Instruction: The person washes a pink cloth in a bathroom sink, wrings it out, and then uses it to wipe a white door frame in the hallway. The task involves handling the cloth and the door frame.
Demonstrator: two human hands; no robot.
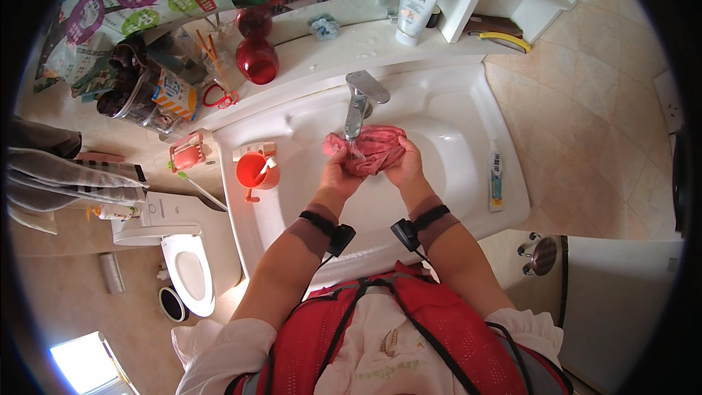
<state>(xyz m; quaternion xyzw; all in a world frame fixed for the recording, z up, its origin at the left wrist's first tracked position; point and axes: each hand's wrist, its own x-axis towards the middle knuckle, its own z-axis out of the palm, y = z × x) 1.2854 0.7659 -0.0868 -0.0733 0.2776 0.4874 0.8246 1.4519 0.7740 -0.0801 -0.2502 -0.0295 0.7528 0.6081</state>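
Observation:
Both my hands hold a wet pink cloth (pixel 379 148) above the basin of a white ceramic sink (pixel 307 203). My left hand (pixel 340 174) grips the cloth's near left part, and my right hand (pixel 408 163) has its right end. Right over the cloth is the spout of a chrome faucet (pixel 356 104), with water running from it onto the fabric. The cloth is bunched up, and the fingers beneath it are partly hidden.
An orange cup (pixel 256 171) holding a toothbrush stands on the sink's left ledge. A toothpaste tube (pixel 496 181) lies along the right rim. On the shelf behind are a red glass vase (pixel 258 61), a blue scrunchie (pixel 324 27) and a white squeeze tube (pixel 415 11).

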